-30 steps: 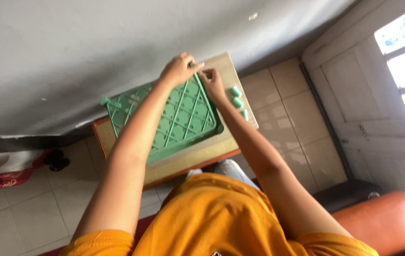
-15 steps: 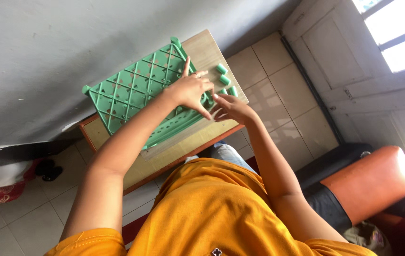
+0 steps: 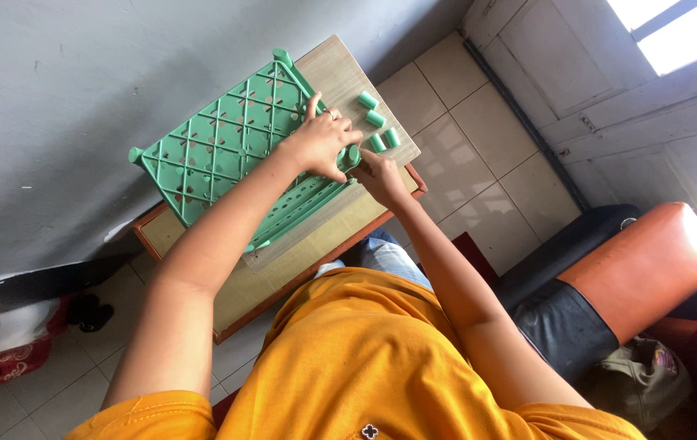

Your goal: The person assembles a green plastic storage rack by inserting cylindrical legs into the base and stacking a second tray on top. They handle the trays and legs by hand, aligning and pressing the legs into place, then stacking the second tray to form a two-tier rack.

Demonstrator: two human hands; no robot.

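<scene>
wooden table (image 3: 340,69), green lattice rack (image 3: 226,138)

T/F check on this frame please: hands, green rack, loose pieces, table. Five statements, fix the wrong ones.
1. Both hands meet at one corner of the green lattice shelf. True: the left hand rests on it and the right hand is at the same corner.
2. The shelf lies on the tiled floor. False: it lies on a wooden table beside the grey wall.
3. Several short green tubes lie loose on the table by the shelf. True.
4. The person wears a blue shirt. False: the shirt is orange-yellow.
5. The right hand is far from the shelf, on the seat. False: it is at the shelf corner, fingers on a green piece.
</scene>
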